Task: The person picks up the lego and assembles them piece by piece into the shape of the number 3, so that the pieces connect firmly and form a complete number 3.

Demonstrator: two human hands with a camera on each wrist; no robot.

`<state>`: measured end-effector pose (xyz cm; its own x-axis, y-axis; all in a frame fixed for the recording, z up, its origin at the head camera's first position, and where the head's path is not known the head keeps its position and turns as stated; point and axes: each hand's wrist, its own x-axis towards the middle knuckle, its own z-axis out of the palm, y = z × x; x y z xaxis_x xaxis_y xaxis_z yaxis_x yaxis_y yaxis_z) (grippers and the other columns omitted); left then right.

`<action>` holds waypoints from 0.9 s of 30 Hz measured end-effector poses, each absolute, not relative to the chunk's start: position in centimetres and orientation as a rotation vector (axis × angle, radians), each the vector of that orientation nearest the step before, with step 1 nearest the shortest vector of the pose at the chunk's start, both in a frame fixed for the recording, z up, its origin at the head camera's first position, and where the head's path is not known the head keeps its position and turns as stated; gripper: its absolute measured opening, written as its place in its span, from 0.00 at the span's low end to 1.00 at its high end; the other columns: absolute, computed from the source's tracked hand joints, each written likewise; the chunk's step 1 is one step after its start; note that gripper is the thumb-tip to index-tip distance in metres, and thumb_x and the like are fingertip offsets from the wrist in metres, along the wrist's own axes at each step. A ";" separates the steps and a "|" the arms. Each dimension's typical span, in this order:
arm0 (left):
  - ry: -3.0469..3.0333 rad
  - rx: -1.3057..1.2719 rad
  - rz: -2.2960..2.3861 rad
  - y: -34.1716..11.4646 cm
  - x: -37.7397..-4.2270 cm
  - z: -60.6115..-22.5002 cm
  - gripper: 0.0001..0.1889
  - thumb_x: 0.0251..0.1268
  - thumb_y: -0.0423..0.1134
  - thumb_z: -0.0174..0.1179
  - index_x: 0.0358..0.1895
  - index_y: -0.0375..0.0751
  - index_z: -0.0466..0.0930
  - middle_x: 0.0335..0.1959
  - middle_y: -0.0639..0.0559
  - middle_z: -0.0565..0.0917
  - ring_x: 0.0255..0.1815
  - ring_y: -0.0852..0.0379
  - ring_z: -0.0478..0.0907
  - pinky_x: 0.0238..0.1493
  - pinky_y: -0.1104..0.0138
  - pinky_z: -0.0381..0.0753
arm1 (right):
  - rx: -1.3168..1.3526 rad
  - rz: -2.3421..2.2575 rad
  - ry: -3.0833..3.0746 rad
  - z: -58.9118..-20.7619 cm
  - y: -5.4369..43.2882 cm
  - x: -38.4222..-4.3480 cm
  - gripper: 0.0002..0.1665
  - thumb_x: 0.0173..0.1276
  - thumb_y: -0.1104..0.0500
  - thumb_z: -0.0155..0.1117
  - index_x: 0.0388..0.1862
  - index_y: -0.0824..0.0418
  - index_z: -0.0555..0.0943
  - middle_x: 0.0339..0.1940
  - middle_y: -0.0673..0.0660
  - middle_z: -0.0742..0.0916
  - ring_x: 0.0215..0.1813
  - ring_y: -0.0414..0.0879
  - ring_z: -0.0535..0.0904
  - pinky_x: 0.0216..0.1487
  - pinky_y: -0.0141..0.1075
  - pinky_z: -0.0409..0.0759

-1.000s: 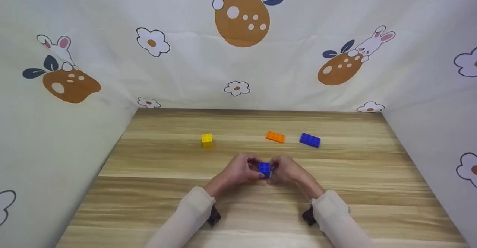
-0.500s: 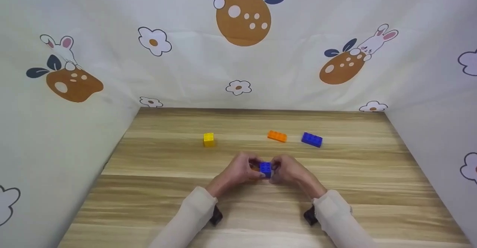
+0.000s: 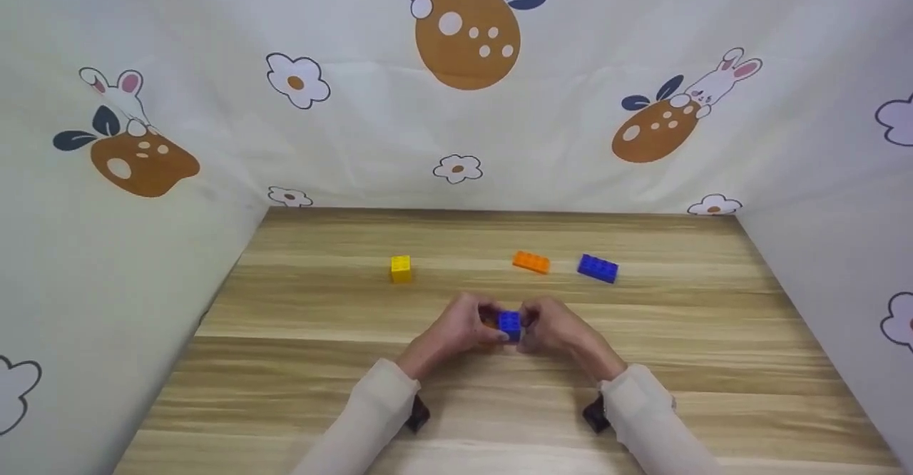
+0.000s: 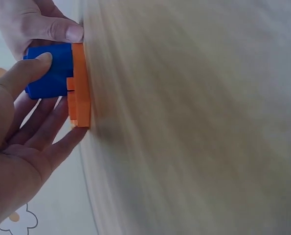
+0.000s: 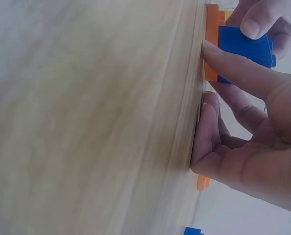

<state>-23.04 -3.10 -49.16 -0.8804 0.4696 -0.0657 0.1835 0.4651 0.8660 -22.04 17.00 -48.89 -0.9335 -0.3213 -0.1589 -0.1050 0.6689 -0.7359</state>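
A blue toy brick (image 3: 509,327) with studs on top sits on one end of a flatter orange brick (image 4: 81,100), low over the wooden table. My left hand (image 3: 462,325) grips this pair from the left. Its thumb presses the side of the blue brick in the left wrist view, and its other fingers curl behind, one fingertip at the orange brick's free end. From the other side my right hand (image 3: 558,327) pinches the orange brick at the end under the blue one, thumb (image 5: 212,47) on its edge. The orange brick is mostly hidden by fingers in the head view.
Behind the hands lie a yellow brick (image 3: 401,269) on the left, a flat orange brick (image 3: 531,262) in the middle and another blue brick (image 3: 598,268) on the right. Printed curtains (image 3: 356,140) stand at the table's back and sides.
Hardly anything differs: both hands keep their hold on the joined bricks. The head view has shifted slightly, carrying the whole scene a little to the right in the picture.
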 end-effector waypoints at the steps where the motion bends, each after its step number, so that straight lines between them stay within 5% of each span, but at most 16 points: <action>1: 2.418 0.568 1.383 -3.0 -23.0 -49.2 0.18 0.50 0.34 0.77 0.46 0.37 0.88 0.39 0.47 0.90 0.37 0.60 0.82 0.42 0.69 0.85 | -0.356 -1.128 2.610 -48.9 17.1 -22.0 0.17 0.43 0.67 0.82 0.27 0.65 0.80 0.24 0.49 0.80 0.28 0.43 0.73 0.29 0.32 0.71; 8: 2.428 0.599 1.419 -3.0 -23.0 -49.0 0.17 0.48 0.32 0.77 0.44 0.35 0.88 0.39 0.45 0.90 0.38 0.57 0.84 0.42 0.68 0.86 | -0.357 -1.185 2.588 -49.0 17.2 -22.0 0.18 0.44 0.59 0.86 0.24 0.63 0.81 0.22 0.47 0.79 0.27 0.41 0.72 0.29 0.31 0.71; 15: 2.447 0.547 1.378 -3.2 -22.9 -49.1 0.16 0.49 0.34 0.77 0.44 0.38 0.88 0.39 0.47 0.90 0.40 0.56 0.84 0.44 0.66 0.86 | -0.367 -1.186 2.579 -49.0 17.0 -21.5 0.09 0.46 0.60 0.83 0.26 0.57 0.89 0.20 0.45 0.80 0.28 0.40 0.70 0.28 0.29 0.66; 27: 2.429 0.538 1.330 -3.4 -23.0 -49.0 0.17 0.52 0.34 0.76 0.47 0.37 0.86 0.43 0.44 0.88 0.43 0.53 0.84 0.49 0.62 0.86 | -0.248 -1.168 2.573 -48.6 16.8 -21.4 0.11 0.46 0.60 0.83 0.30 0.54 0.92 0.27 0.48 0.89 0.31 0.41 0.74 0.34 0.29 0.71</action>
